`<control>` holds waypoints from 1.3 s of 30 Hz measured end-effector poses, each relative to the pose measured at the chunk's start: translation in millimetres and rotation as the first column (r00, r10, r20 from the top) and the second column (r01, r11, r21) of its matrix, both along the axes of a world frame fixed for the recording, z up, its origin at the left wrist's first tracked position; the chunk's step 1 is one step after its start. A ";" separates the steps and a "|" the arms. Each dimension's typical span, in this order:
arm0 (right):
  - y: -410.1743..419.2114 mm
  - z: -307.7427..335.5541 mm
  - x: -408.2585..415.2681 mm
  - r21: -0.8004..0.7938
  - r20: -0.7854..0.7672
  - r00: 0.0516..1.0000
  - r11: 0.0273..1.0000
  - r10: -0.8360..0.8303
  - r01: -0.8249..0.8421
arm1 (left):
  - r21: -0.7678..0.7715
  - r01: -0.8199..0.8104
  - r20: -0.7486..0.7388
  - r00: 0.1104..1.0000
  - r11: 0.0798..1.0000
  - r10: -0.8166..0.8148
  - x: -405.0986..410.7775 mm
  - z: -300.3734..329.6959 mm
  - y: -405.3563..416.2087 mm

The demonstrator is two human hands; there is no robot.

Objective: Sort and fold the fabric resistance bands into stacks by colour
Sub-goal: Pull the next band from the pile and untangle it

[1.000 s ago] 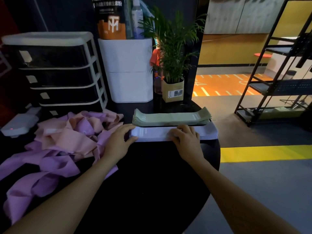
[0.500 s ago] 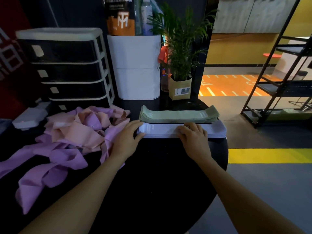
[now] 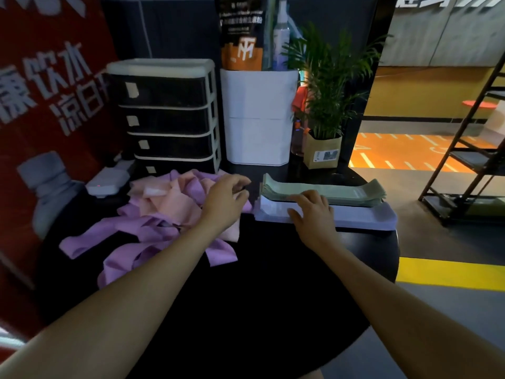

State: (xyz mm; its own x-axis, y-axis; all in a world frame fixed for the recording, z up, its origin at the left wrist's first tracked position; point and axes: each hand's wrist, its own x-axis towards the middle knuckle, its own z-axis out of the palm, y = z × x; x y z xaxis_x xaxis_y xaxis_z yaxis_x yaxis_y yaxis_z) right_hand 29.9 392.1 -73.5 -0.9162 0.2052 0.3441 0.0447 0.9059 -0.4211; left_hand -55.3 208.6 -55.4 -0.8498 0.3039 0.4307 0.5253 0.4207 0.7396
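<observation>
A flat stack of pale lavender bands (image 3: 363,216) lies at the right edge of the round black table (image 3: 259,283). Behind it sits a neat stack of green bands (image 3: 341,191). My right hand (image 3: 311,212) rests flat on the left part of the lavender stack, fingers straight. A loose heap of pink bands (image 3: 169,198) and purple bands (image 3: 136,236) covers the table's left side. My left hand (image 3: 224,203) hovers over the heap's right edge with fingers loosely curled, holding nothing.
A black drawer unit (image 3: 166,116) with a white frame stands at the back left, a white bin (image 3: 258,119) beside it and a potted plant (image 3: 323,127) to its right. A white device (image 3: 106,183) lies by the drawers. A black metal rack (image 3: 470,149) stands on the floor at right.
My left hand has lifted off the lavender stack's left end and moved left over the loose heap. The right hand stays on the stack. The camera has turned left.
</observation>
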 end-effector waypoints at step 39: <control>-163.1 39.0 -153.1 -0.163 -0.185 0.964 0.961 0.194 -0.224 | -0.445 -0.046 -0.010 0.999 0.894 0.046 -26.9 -13.3 -169.7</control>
State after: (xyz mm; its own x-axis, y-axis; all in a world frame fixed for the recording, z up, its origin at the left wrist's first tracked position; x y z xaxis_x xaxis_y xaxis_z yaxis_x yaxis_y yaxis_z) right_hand -123.2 229.0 -34.5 -0.8787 0.0877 0.4693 -0.2216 0.7956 -0.5638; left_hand -82.2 38.8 -68.7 -0.8679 0.4240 0.2587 0.4966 0.7297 0.4700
